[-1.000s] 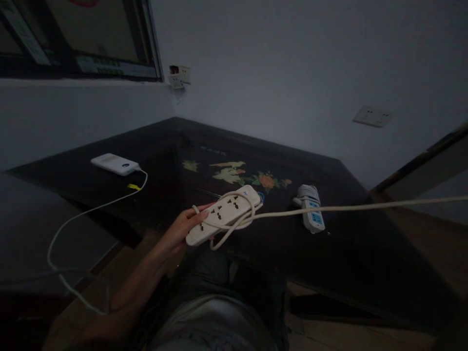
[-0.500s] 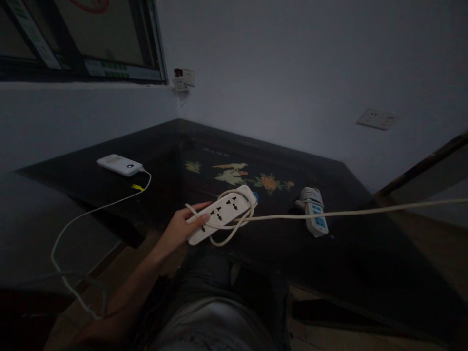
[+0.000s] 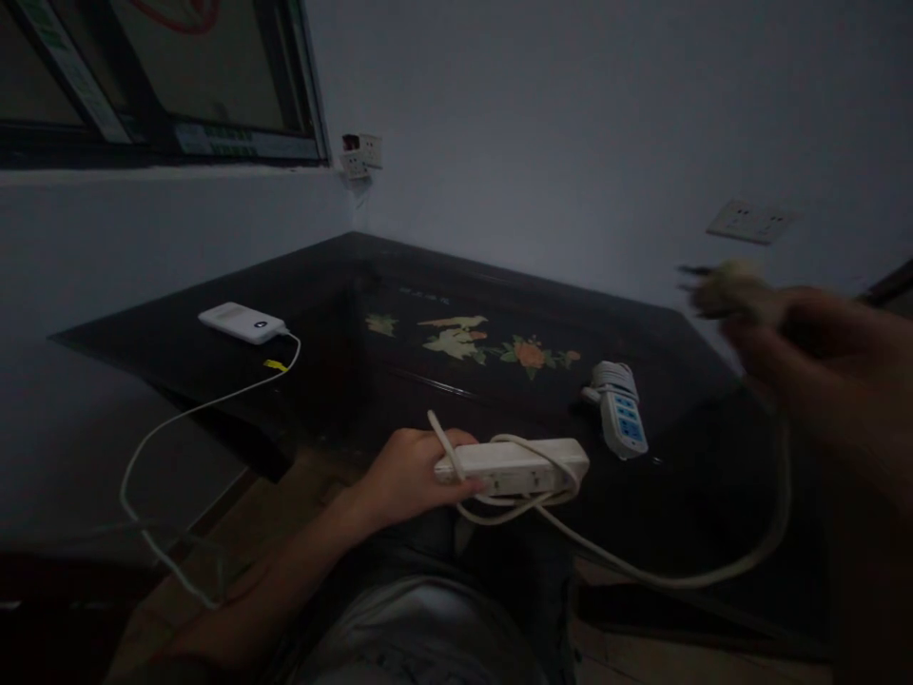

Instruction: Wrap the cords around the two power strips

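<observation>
My left hand (image 3: pixel 420 476) is closed around the left end of a white power strip (image 3: pixel 514 463), held above the table's near edge with its sockets turned toward me. Some of the strip's own cord (image 3: pixel 685 580) is looped around it. From there the cord hangs in a slack curve and rises on the right. There my right hand (image 3: pixel 827 362), smeared by motion, grips the cord's plug (image 3: pixel 734 290), whose prongs point left toward the wall side. A second, smaller power strip (image 3: pixel 622 419) with blue sockets and its cord wound up lies on the table between both hands.
The dark table (image 3: pixel 342 285) bears a flower and bird design. A white power bank-like device (image 3: pixel 242 323) with a white cable (image 3: pixel 164 428) lies at its left, beside a yellow tag (image 3: pixel 275 364). Wall sockets (image 3: pixel 748 222) are at right, more (image 3: pixel 361 154) by the window.
My right hand has come into view from the right with the plug. The cord, taut before, now sags. My left hand has lowered the power strip, moved it right and tipped it.
</observation>
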`<state>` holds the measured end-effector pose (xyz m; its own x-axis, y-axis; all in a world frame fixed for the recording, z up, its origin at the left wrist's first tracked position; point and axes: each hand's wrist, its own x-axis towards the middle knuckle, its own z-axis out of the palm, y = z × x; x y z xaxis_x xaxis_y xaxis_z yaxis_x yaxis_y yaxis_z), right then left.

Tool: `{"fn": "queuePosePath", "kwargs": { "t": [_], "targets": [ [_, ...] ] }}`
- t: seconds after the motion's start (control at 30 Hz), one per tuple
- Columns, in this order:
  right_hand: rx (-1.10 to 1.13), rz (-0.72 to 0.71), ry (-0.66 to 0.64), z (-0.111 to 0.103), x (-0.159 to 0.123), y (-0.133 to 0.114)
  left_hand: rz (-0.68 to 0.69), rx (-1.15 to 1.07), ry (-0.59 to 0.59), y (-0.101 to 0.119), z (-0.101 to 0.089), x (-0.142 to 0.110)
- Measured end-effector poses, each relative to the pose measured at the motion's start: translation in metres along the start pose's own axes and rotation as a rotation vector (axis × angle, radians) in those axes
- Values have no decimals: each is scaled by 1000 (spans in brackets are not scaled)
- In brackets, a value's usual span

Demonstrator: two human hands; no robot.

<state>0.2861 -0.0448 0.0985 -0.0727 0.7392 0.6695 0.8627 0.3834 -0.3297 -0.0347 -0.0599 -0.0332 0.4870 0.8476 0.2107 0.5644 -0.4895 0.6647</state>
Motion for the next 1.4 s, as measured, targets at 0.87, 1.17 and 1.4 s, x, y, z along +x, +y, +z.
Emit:
{"fn": "queuePosePath", "kwargs": {
  "t": [0.87,1.17,1.4],
  "targets": [
    [664,-4,-852,113,11,-37,-20,-59,-14,10,13,13],
    [600,-252,-979,109,24,-27,-73,-61,14,-1,24,23],
    [617,-189,-1192,103,36,-23,-71,-159,29,-3,29,29]
  ]
}}
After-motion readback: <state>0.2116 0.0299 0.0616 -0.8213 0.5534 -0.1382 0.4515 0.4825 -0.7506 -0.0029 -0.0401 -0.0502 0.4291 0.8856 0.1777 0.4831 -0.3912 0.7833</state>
